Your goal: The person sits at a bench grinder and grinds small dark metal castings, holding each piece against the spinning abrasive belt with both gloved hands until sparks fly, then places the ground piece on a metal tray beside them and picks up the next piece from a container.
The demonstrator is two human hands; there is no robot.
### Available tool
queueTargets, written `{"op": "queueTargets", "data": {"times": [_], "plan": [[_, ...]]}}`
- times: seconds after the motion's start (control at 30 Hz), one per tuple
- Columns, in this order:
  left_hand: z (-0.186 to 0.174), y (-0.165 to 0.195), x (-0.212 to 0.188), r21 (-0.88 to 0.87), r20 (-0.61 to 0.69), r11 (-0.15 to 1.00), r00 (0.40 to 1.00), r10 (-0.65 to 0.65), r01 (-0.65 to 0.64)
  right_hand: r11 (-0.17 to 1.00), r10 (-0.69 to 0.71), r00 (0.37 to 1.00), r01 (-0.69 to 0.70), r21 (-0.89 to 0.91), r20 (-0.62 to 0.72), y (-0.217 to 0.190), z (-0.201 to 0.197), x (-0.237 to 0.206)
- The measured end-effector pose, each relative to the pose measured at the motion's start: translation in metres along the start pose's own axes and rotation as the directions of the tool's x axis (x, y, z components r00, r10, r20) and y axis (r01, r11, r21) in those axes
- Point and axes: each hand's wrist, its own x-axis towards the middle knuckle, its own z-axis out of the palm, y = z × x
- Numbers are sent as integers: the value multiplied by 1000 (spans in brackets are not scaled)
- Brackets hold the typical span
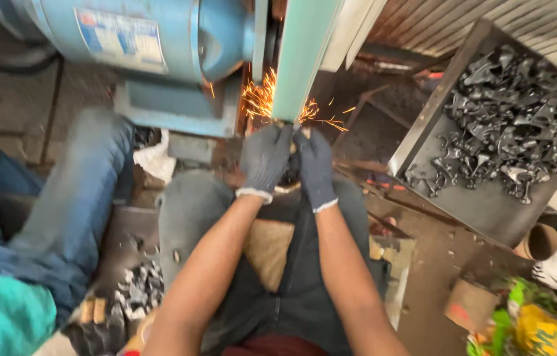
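Both my hands wear dark grey gloves and meet in front of a grinding machine. My left hand (264,158) and my right hand (315,168) pinch a small metal piece (293,132) together, mostly hidden by the fingers. The piece is pressed under the pale green wheel guard (305,53), and orange sparks (262,99) spray out to the left and right of it. The blue motor housing (160,33) of the grinder stands just behind my left hand.
A tilted metal tray (437,198) at the right holds several dark metal castings (509,118). Another person's leg in jeans (74,204) is at the left. Small metal pieces (137,290) lie on the floor at lower left; a cardboard tube (542,240) and colourful packets (529,323) at lower right.
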Motion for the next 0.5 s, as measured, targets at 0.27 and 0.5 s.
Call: {"op": "queueTargets", "data": {"times": [0.27,0.5], "plan": [[-14,16,-4,52,137,993,986,95,-102,918,-345,936,351,-184,63,-18,-10,-2],[-56,20,-28,294,263,889,924,278,-351,992,-113,986,106,69,118,-35,-10,-31]]}}
